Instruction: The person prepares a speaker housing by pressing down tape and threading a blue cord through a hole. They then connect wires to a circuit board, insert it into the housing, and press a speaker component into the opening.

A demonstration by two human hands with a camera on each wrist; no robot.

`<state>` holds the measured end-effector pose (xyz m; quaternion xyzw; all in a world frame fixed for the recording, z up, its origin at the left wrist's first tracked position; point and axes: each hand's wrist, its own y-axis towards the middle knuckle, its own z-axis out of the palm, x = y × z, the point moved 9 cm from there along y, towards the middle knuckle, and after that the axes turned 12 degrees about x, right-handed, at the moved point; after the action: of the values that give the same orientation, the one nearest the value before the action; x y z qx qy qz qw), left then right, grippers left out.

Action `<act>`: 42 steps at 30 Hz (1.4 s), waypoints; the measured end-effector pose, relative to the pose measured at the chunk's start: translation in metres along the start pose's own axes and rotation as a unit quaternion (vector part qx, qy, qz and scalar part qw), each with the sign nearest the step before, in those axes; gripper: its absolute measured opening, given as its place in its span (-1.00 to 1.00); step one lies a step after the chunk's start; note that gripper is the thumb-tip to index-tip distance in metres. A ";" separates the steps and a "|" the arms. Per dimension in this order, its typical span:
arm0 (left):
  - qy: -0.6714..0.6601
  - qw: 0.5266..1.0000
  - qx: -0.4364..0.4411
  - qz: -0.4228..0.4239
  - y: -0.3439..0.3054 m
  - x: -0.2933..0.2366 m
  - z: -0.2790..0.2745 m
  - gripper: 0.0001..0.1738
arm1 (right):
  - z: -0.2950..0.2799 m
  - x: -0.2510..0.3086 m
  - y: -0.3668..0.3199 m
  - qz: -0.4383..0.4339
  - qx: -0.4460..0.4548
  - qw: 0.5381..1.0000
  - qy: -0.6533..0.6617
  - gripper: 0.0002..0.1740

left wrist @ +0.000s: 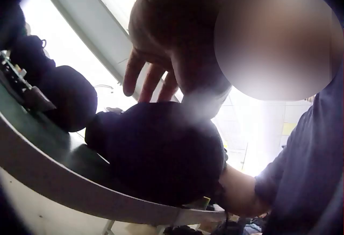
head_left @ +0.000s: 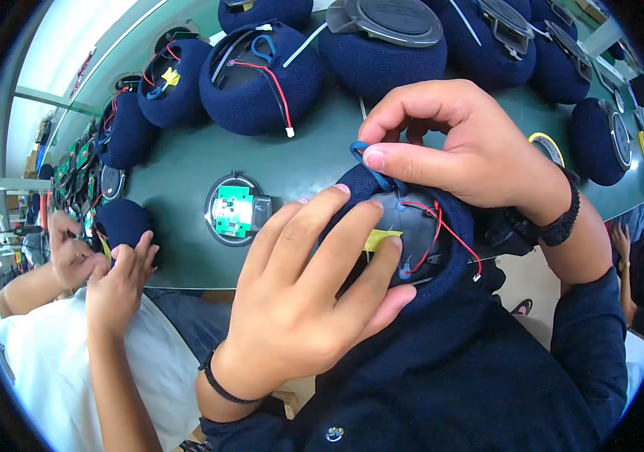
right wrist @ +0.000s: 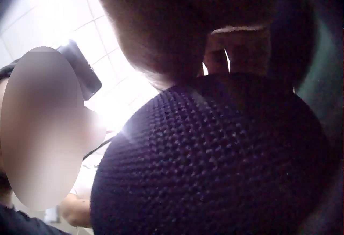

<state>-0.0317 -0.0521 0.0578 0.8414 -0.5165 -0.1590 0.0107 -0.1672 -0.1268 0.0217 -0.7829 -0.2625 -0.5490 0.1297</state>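
A round speaker in dark blue knit fabric (head_left: pixel 454 275) sits at the table's near edge, its open side up. Inside the opening are a black plastic surface, red wires (head_left: pixel 440 218) and a piece of yellow tape (head_left: pixel 377 240). My left hand (head_left: pixel 299 290) lies over its left side with fingers spread, the index fingertip on the tape. Between thumb and index finger, my right hand (head_left: pixel 461 143) pinches a blue cord (head_left: pixel 357 150) at the opening's far rim. The right wrist view shows the knit fabric (right wrist: pixel 209 154) close up; in the left wrist view the speaker (left wrist: pixel 161 149) is a dark shape.
A black round part with a green circuit board (head_left: pixel 233 211) lies to the left on the green table (head_left: pixel 307 169). More fabric speakers (head_left: pixel 262 90) line the far side. At left, another person's hands (head_left: pixel 122 279) work on a speaker. A tape roll (head_left: pixel 546 148) lies behind my right wrist.
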 end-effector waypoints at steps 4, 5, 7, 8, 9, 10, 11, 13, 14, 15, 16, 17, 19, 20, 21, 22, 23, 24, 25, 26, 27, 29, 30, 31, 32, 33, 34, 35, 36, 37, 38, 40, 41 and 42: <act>-0.045 0.999 0.015 -0.022 0.001 0.005 0.004 -0.55 | 0.002 -0.002 0.002 -0.007 0.004 1.000 0.013 -0.82; -0.050 0.998 0.029 -0.030 0.001 0.006 0.004 -0.55 | 0.002 -0.002 0.003 -0.007 0.004 1.000 0.013 -0.82; -0.055 0.997 0.045 -0.039 0.001 0.005 0.004 -0.55 | 0.002 -0.003 0.004 -0.003 -0.007 0.999 0.033 -0.78; -0.042 0.997 0.037 -0.046 0.001 0.004 0.002 -0.55 | 0.002 -0.003 0.004 -0.003 -0.007 0.999 0.034 -0.78; -0.029 0.998 0.029 -0.054 0.000 0.004 0.000 -0.55 | 0.003 -0.004 0.004 0.005 -0.005 0.999 0.046 -0.77; -0.017 0.999 0.017 -0.035 0.001 0.003 0.000 -0.54 | 0.004 -0.006 0.005 0.013 -0.001 0.998 0.059 -0.76; -0.015 0.999 0.016 -0.036 -0.002 0.006 0.004 -0.54 | 0.004 -0.005 0.005 0.011 0.000 0.998 0.059 -0.76; -0.037 0.999 -0.009 -0.015 -0.007 0.007 0.008 -0.54 | 0.003 -0.009 0.003 0.029 -0.002 0.998 0.054 -0.76; -0.033 0.999 -0.011 -0.020 -0.008 0.007 0.009 -0.54 | 0.003 -0.009 0.002 0.029 -0.003 0.998 0.055 -0.76; -0.033 0.999 -0.010 -0.019 -0.007 0.007 0.010 -0.54 | 0.004 -0.010 0.002 0.029 0.000 0.997 0.067 -0.77; -0.037 0.999 -0.021 -0.023 -0.005 0.007 0.009 -0.55 | 0.005 -0.010 0.002 0.029 0.004 0.996 0.079 -0.77; -0.041 0.998 -0.032 -0.027 -0.004 0.007 0.007 -0.55 | 0.006 -0.011 0.003 0.028 0.004 0.996 0.080 -0.77; -0.015 0.999 -0.013 -0.046 -0.001 0.004 0.000 -0.57 | 0.009 -0.009 0.005 -0.003 0.006 0.995 0.101 -0.75; 0.010 0.998 0.006 -0.066 0.000 0.004 -0.001 -0.58 | 0.011 -0.010 0.005 -0.003 0.007 0.995 0.102 -0.75; 0.012 0.998 0.005 -0.067 0.000 0.004 -0.002 -0.58 | 0.012 -0.012 0.006 0.001 0.004 0.993 0.121 -0.74; -0.003 0.998 0.001 -0.066 0.000 0.006 -0.002 -0.60 | 0.012 -0.013 0.006 0.005 0.001 0.990 0.139 -0.73; -0.018 0.998 -0.003 -0.063 0.000 0.008 -0.001 -0.62 | 0.012 -0.012 0.006 0.002 0.002 0.990 0.138 -0.73; -0.016 0.998 -0.004 -0.065 -0.003 0.010 0.003 -0.62 | 0.011 -0.010 0.004 -0.009 -0.009 0.991 0.133 -0.72; -0.025 0.999 -0.005 -0.036 -0.007 0.010 0.008 -0.64 | 0.010 -0.008 0.003 -0.019 -0.021 0.991 0.127 -0.71; -0.034 0.999 -0.008 -0.006 -0.008 0.008 0.009 -0.65 | 0.009 -0.008 0.002 -0.022 -0.021 0.991 0.127 -0.71; -0.032 0.999 -0.007 -0.006 -0.007 0.007 0.009 -0.65 | 0.009 -0.006 0.002 -0.032 -0.022 0.992 0.116 -0.70; -0.070 0.996 -0.006 -0.050 -0.004 0.013 0.010 -0.67 | 0.010 -0.005 0.001 -0.043 -0.022 0.993 0.106 -0.70; -0.060 0.996 -0.002 -0.066 -0.005 0.014 0.007 -0.69 | 0.011 -0.007 0.001 -0.040 -0.019 0.992 0.120 -0.69; -0.059 0.996 -0.002 -0.068 -0.005 0.013 0.005 -0.69 | 0.011 -0.008 0.001 -0.037 -0.016 0.990 0.135 -0.68; -0.047 0.997 0.004 -0.062 -0.005 0.010 0.005 -0.69 | 0.011 -0.007 0.000 -0.038 -0.014 0.990 0.135 -0.68; -0.036 0.998 0.010 -0.058 -0.006 0.008 0.005 -0.70 | 0.011 -0.007 -0.001 -0.033 -0.015 0.989 0.145 -0.67; -0.042 0.998 -0.035 -0.033 -0.010 0.007 0.008 -0.61 | 0.011 -0.008 -0.001 -0.029 -0.015 0.987 0.156 -0.65; -0.034 0.997 -0.066 -0.021 -0.016 0.005 0.009 -0.60 | 0.011 -0.008 -0.002 -0.032 -0.012 0.987 0.156 -0.65; -0.065 0.992 -0.109 -0.014 -0.029 0.007 0.010 -0.62 | 0.011 -0.003 -0.005 -0.060 -0.009 0.989 0.132 -0.60; -0.098 0.984 -0.150 -0.006 -0.042 0.009 0.014 -0.64 | 0.010 0.000 -0.008 -0.086 -0.006 0.990 0.108 -0.55; -0.139 0.967 -0.213 -0.022 -0.057 0.015 0.019 -0.63 | 0.009 0.000 -0.011 -0.077 0.012 0.993 0.088 -0.45; -0.189 0.930 -0.311 -0.048 -0.079 0.030 0.031 -0.58 | 0.006 0.000 -0.013 -0.082 0.026 0.994 0.068 -0.36; -0.188 0.931 -0.308 -0.056 -0.083 0.033 0.033 -0.55 | 0.008 0.002 -0.013 -0.088 0.043 0.994 0.045 -0.28; -0.213 0.920 -0.321 -0.071 -0.088 0.035 0.037 -0.55 | 0.008 0.005 -0.013 -0.095 0.052 0.993 0.041 -0.29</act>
<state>0.0490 -0.0364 -0.0027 0.7734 -0.3666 -0.4923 0.1584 -0.1669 -0.1104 0.0223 -0.7238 -0.3580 -0.5758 0.1280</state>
